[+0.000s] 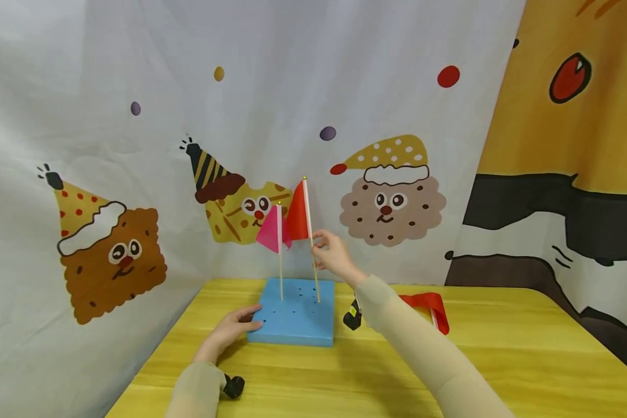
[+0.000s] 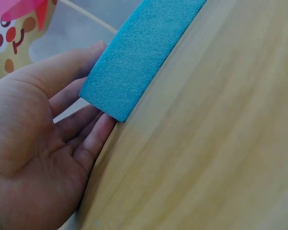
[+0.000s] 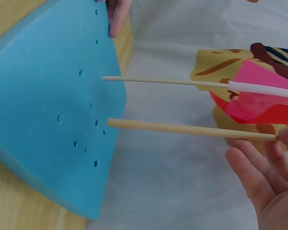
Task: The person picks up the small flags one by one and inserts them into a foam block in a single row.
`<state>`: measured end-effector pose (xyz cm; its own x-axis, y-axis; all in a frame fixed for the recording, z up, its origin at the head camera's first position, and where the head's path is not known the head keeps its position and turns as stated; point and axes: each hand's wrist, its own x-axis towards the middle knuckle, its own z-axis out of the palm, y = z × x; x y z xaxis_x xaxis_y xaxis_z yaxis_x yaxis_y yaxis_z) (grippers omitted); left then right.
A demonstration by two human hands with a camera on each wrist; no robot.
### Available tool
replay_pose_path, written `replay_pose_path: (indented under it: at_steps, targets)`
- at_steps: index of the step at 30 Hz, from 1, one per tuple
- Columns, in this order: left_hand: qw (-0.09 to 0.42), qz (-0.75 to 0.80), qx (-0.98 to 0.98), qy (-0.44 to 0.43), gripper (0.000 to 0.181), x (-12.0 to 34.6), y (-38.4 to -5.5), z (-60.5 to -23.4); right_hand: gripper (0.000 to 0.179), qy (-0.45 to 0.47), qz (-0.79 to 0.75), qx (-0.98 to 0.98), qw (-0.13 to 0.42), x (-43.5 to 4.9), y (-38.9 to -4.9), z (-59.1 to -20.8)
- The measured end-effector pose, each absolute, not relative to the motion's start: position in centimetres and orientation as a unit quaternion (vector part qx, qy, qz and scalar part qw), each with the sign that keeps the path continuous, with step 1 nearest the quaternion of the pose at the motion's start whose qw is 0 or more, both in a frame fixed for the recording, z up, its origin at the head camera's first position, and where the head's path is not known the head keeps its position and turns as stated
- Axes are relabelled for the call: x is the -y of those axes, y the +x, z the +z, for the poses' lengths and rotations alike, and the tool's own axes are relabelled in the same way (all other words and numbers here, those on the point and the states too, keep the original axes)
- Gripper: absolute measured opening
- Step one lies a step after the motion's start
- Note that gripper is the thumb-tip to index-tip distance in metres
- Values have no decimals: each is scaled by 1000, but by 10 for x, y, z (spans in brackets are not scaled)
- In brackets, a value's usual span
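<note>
My left hand (image 1: pixel 230 334) holds the left edge of a blue foam block (image 1: pixel 298 322) with several small holes; the thumb lies over its front left corner and the fingers against its side. A pink flag (image 1: pixel 269 229) stands in the block on a thin wooden stick. Right beside it, my right hand (image 1: pixel 334 252) pinches the stick of a red flag (image 1: pixel 299 215) just below the cloth. This stick (image 3: pixel 182 128) tilts slightly, and its lower end meets the holed top face in the head view. Part of the red cloth is hidden behind the pink one in the right wrist view.
Another red flag (image 1: pixel 429 302) lies on the wooden table (image 1: pixel 501 342) to the right, partly hidden by my right sleeve (image 1: pixel 423 342). A white curtain (image 1: pixel 277 52) printed with cartoon biscuits hangs behind the table's back edge. Dark wrist cameras sit under both wrists.
</note>
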<state>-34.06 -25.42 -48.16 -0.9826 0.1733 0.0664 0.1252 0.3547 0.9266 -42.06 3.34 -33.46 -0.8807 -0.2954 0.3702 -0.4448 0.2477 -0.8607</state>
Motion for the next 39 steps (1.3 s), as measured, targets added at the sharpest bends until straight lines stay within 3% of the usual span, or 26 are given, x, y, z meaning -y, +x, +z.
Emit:
replay_pose_path:
  at_steps: [14, 39]
  targets:
    - [20, 558, -824, 98, 60, 254, -341, -483, 25, 218, 582, 776, 105, -4, -441, -356]
    - [23, 567, -817, 99, 61, 254, -343, -486, 26, 239, 594, 765, 64, 13, -446, -384]
